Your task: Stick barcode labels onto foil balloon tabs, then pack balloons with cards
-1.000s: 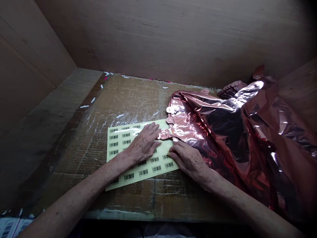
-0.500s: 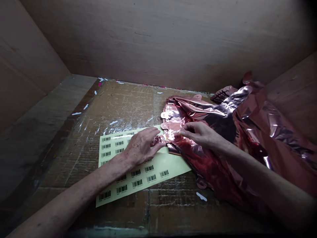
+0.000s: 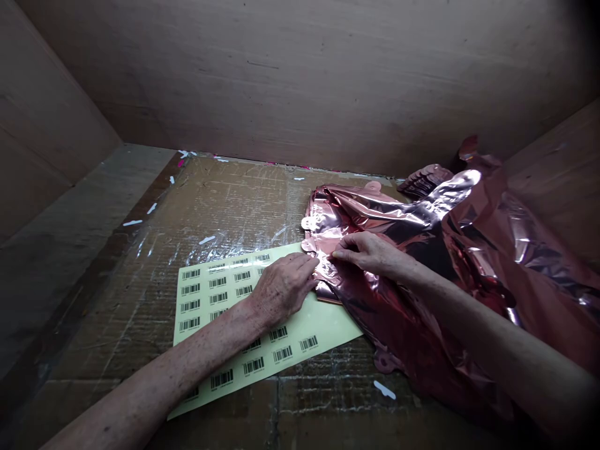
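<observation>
A shiny rose-pink pile of flat foil balloons with rounded tabs along its edge spreads across the right side. My left hand has its fingers closed on a foil balloon's edge at the pile's left end. Close by on the right, my right hand pinches the same foil between thumb and forefinger. Under my left hand and partly under the foil lies a pale yellow sheet of barcode stickers. The tips of my left fingers are partly hidden against the foil.
Brown cardboard covered with clear tape forms the work surface. A wooden back wall and side panels enclose it. Small white scraps are scattered on the cardboard. Fanned foil edges stand near the back wall.
My left hand has moved slightly right, its fingers now closed closer to the foil edge. My right hand stays nearly in place. The view has shifted a little.
</observation>
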